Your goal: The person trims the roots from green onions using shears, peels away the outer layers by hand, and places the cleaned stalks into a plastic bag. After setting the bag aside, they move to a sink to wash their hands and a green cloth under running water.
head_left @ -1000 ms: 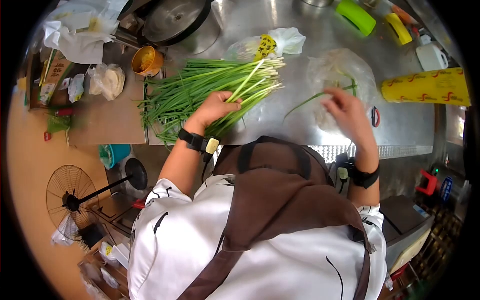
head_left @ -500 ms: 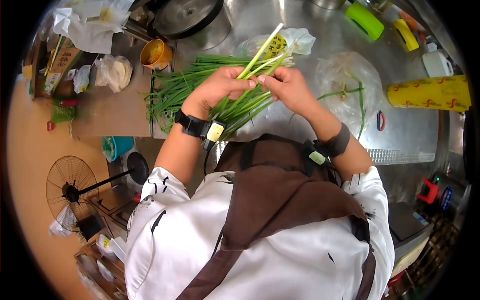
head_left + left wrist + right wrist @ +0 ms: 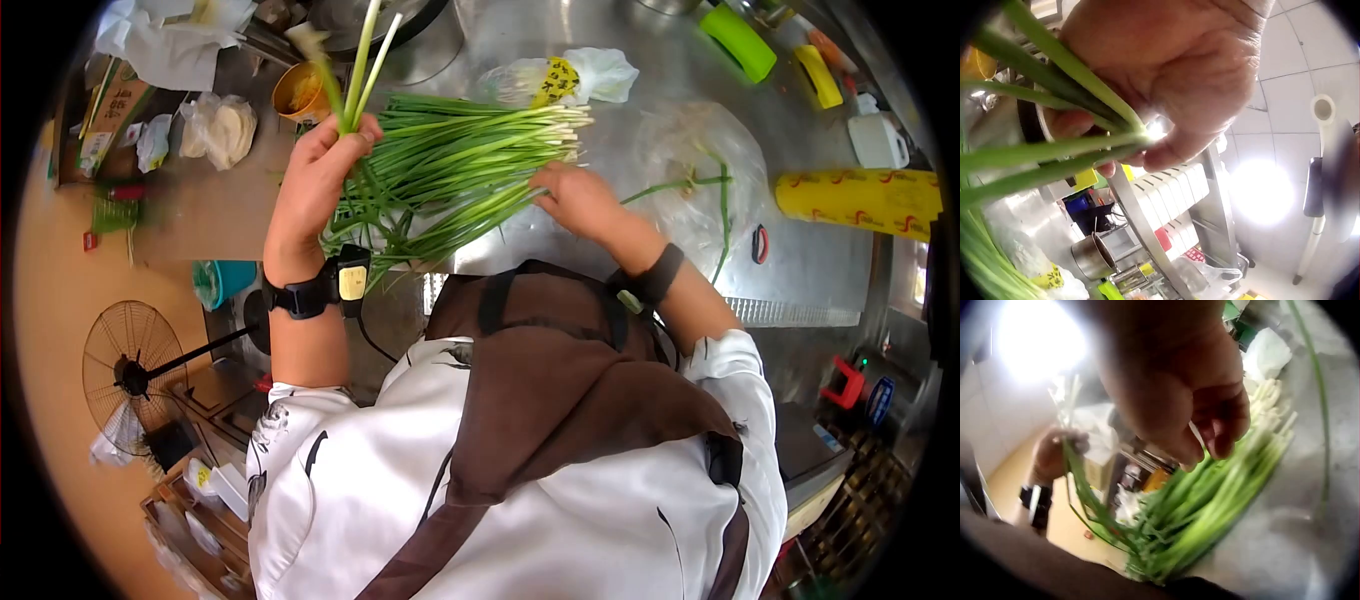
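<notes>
My left hand [image 3: 322, 168] pinches a few scallions [image 3: 362, 75] between thumb and fingers, raised at the left of the pile. Their white ends point up and away, and the green leaves trail down below the hand. In the left wrist view, green stalks [image 3: 1035, 156] run out from the pinch. A large pile of scallions [image 3: 460, 165] lies on the steel table, white ends to the right. My right hand [image 3: 580, 200] is at the near right side of this pile. Its fingers bend loosely over the stalks in the right wrist view, with a gap between thumb and fingertips.
A clear plastic bag [image 3: 695, 150] with loose green leaves lies to the right. Behind the pile are a knotted bag [image 3: 600, 75], an orange bowl [image 3: 300, 92] and a large pot. A yellow roll [image 3: 855, 200] and red-handled object [image 3: 760, 243] lie farther right.
The right hand came from the plastic bag to meet the left hand at the stalks. Then the left hand lifted several scallions up and left, while the right hand dropped back toward the pile.
</notes>
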`<control>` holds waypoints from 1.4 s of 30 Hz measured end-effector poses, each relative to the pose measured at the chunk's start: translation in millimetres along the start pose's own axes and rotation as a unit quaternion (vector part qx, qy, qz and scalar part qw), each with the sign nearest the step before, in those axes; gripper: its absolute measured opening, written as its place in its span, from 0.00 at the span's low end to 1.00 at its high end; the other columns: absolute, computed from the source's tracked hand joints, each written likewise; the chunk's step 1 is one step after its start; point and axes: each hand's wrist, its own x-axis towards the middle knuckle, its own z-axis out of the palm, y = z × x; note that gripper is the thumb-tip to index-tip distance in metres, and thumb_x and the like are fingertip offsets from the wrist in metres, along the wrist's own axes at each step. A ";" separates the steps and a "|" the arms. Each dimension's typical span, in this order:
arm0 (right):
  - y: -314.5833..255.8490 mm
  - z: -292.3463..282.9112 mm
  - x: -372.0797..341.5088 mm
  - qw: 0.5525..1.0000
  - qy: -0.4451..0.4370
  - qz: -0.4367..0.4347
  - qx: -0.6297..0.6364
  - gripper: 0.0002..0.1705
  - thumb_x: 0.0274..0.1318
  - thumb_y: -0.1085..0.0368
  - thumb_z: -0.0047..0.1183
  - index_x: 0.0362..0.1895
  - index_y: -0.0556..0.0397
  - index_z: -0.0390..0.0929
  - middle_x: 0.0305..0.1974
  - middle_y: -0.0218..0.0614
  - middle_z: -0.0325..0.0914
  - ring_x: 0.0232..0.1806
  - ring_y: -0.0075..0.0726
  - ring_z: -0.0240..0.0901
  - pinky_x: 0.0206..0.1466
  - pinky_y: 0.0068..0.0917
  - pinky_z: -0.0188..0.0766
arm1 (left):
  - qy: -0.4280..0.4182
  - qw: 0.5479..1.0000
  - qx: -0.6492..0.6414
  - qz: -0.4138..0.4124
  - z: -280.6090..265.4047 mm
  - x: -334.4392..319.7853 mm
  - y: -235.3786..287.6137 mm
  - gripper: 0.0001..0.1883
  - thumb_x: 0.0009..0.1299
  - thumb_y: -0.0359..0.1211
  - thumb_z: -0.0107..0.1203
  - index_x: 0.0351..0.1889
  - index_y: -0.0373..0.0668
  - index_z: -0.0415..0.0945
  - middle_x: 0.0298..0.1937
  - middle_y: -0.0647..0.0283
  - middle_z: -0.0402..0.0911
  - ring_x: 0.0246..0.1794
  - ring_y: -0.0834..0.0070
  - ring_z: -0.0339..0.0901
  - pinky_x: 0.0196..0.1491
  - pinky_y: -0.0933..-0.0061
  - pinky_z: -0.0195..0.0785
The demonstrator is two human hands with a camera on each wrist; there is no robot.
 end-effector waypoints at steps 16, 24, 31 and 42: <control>-26.8 -25.1 2.9 0.987 0.104 -0.125 0.016 0.07 0.46 0.71 0.48 0.33 0.50 0.75 0.33 0.35 0.71 0.32 0.43 0.72 0.33 0.34 0.70 | -0.229 0.933 -0.116 -0.253 104.4 13.8 -98.2 0.09 0.60 0.33 0.61 0.35 0.39 0.77 0.20 0.72 0.71 0.14 0.88 0.56 0.17 0.83 0.45; -16.3 -34.1 -10.0 0.970 0.194 -0.143 -0.010 0.08 0.43 0.72 0.51 0.32 0.52 0.74 0.34 0.35 0.72 0.33 0.42 0.72 0.33 0.33 0.70 | -0.291 0.926 -0.102 -0.218 109.8 17.1 -70.4 0.08 0.62 0.34 0.58 0.34 0.40 0.77 0.24 0.69 0.75 0.15 0.88 0.56 0.18 0.85 0.47; 10.9 -74.2 -37.8 0.961 0.270 -0.026 -0.054 0.09 0.44 0.76 0.51 0.33 0.53 0.73 0.35 0.37 0.74 0.35 0.46 0.73 0.35 0.35 0.70 | -0.305 0.918 -0.085 -0.238 96.8 10.2 -63.4 0.10 0.63 0.33 0.57 0.39 0.39 0.76 0.27 0.70 0.77 0.16 0.90 0.55 0.19 0.87 0.45; 72.3 -125.6 -133.8 0.928 0.236 0.234 -0.171 0.07 0.50 0.74 0.50 0.35 0.56 0.75 0.37 0.43 0.73 0.38 0.49 0.73 0.39 0.36 0.70 | -0.124 0.971 -0.104 -0.178 47.6 -0.2 -79.1 0.09 0.68 0.35 0.52 0.35 0.39 0.73 0.27 0.68 0.76 0.28 0.83 0.72 0.32 0.79 0.63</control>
